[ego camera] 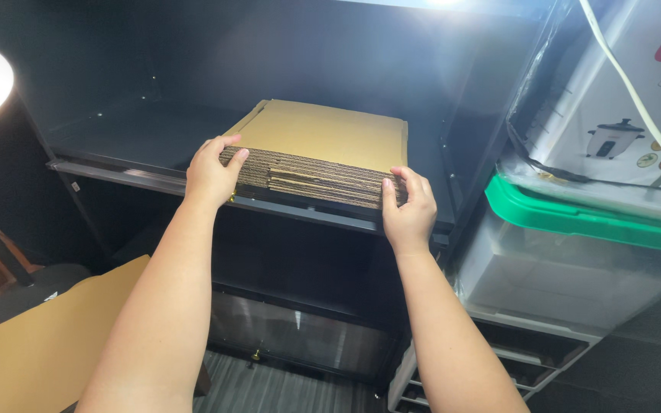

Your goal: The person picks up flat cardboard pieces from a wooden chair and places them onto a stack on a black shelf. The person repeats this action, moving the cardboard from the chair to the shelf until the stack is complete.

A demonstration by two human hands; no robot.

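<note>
Loose cardboard sheet [40,344] lies low, left of the stack. Left hand [210,174] and right hand [409,210] grip the flat cardboard stack [323,157] at its front corners, fingers curled shut on its edges (stack sits on black shelf [116,141]), w/ green-lidded bin [575,237] right of it.

Single head-worn view, no second view to overlap. Camera sits above and behind both forearms, facing forward and slightly downward into a dark cabinet [116,115]. Close range: the shelf [154,180] lies within arm's reach at mid-frame. Plastic bins [575,260] fill the right edge.
</note>
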